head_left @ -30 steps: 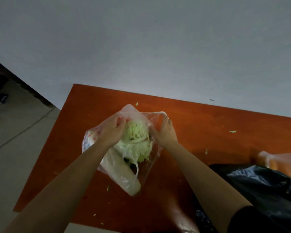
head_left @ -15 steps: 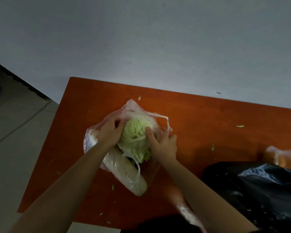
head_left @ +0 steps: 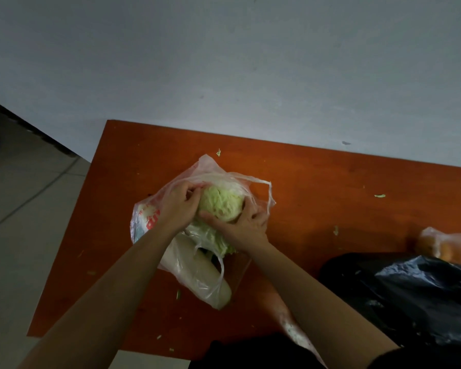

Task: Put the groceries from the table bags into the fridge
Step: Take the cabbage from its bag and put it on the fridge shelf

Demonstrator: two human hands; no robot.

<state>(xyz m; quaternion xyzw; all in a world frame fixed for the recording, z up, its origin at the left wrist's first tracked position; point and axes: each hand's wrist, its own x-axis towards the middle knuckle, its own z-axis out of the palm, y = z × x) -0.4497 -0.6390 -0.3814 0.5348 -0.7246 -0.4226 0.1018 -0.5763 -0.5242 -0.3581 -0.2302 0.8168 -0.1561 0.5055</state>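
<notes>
A pale green cabbage (head_left: 221,205) sits in the mouth of a clear plastic bag (head_left: 197,278) with red print, lying on the orange-brown table (head_left: 317,182). My left hand (head_left: 177,206) curls round the cabbage's left side, over the bag's edge. My right hand (head_left: 244,226) grips the cabbage from the near right, thumb across its front. A long white vegetable lies inside the lower part of the same bag. The fridge is out of view.
A black plastic bag (head_left: 410,294) lies at the table's near right, with an orange-tinted bag (head_left: 447,243) behind it. Small green leaf scraps dot the table. A white wall rises behind; grey tiled floor (head_left: 24,222) lies to the left.
My right hand has moved from the bag's right edge onto the cabbage, and both hands now clasp it. The cabbage shows further out of the bag's mouth.
</notes>
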